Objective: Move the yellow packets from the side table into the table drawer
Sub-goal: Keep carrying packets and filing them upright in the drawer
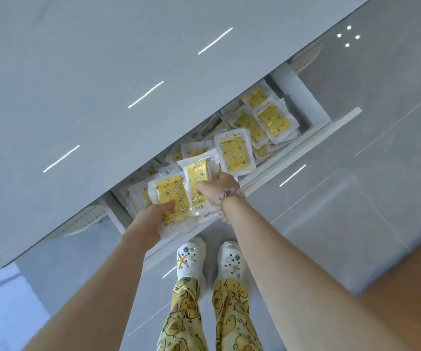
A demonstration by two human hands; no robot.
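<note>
Held low over the open table drawer (303, 145), apparently for dropping onto the packet pile (234, 153) inside: left hand (153, 219) grips a yellow packet stack (171, 196), thumb on top, while right hand (217, 187) pinches another yellow packet (199, 173) at its near edge, fingertips mostly hidden.

The left grip (151, 220) is holding a yellow packet (170, 196) over the near left corner of the drawer (293, 154), thumb lying on top. The right grip (217, 184), wearing a bead bracelet (226, 196), is pinching a second packet (199, 174) just beside it. Other packets (237, 153) are lying heaped inside the drawer, which is sticking out from under the tabletop (103, 84).
</note>
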